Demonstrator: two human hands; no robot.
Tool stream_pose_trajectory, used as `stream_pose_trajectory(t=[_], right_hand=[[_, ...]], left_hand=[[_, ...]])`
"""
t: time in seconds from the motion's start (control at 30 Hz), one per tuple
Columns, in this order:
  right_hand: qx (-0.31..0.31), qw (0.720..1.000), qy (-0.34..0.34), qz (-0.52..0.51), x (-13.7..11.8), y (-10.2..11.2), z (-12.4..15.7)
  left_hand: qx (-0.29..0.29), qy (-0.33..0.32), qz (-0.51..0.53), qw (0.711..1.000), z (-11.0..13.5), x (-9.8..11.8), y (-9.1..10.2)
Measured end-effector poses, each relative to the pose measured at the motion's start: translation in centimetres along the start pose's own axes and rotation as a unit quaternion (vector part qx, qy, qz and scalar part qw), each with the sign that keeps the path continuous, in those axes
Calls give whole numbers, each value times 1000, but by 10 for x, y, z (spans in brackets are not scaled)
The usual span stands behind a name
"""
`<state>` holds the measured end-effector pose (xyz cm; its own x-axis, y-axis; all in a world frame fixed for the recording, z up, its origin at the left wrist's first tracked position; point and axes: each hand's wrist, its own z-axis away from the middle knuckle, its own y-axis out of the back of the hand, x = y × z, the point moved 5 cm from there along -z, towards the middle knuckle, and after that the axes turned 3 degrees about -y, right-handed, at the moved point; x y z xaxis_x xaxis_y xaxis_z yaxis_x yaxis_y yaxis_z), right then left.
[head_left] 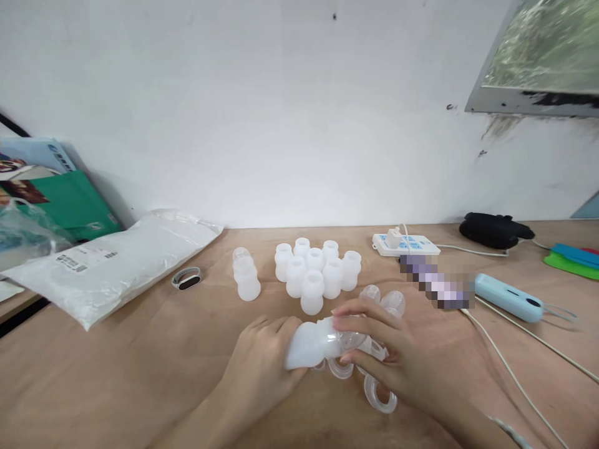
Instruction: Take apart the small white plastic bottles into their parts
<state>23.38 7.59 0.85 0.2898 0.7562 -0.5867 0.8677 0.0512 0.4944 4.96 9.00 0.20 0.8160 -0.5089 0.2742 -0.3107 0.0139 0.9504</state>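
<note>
My left hand (262,362) grips the white frosted base of a small plastic bottle (306,346) held sideways low over the wooden table (140,362). My right hand (393,358) pinches a clear cap (346,340) at the bottle's neck, fingers curled round it. Loose clear caps and rings (379,399) lie under and beside the right hand. Further back stands a cluster of several white bottles (316,271), and a single capped bottle (246,274) stands left of it.
A white plastic bag (116,262) and green and blue packages (70,199) lie at left, with a grey wristband (186,278) near them. A white power strip (405,244), black object (493,229), light blue device (508,298) and cables (515,374) occupy the right. A wall stands behind.
</note>
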Motion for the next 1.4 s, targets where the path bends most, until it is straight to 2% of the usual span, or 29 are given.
stream_pose_trajectory(t=[0.2, 0.4, 0.57, 0.73, 0.83, 0.93, 1.07, 1.23, 1.4], right_hand=[[13, 999, 30, 5, -4, -6, 3], [40, 998, 47, 18, -6, -7, 1], [57, 996, 53, 42, -8, -8, 3], [81, 992, 51, 83, -10, -11, 5], [108, 989, 34, 98, -8, -9, 6], [145, 984, -30, 103, 1, -2, 7], [156, 979, -71, 107, 8, 2, 8], [114, 988, -58, 84, 10, -6, 10], [92, 992, -56, 70, 11, -12, 12]], left_hand=[[4, -41, -45, 998, 3, 5, -2], [-6, -47, -49, 998, 2, 7, -2], [30, -51, -46, 997, 0, 5, -1], [75, -78, 10, 994, -4, -1, 3], [101, -60, 85, 989, -8, -12, 6], [118, 4, 190, 975, -11, -32, 6], [125, 57, 290, 947, -17, -57, -6], [98, 69, 310, 943, -26, -77, -32], [100, 63, 305, 945, -33, -91, -45]])
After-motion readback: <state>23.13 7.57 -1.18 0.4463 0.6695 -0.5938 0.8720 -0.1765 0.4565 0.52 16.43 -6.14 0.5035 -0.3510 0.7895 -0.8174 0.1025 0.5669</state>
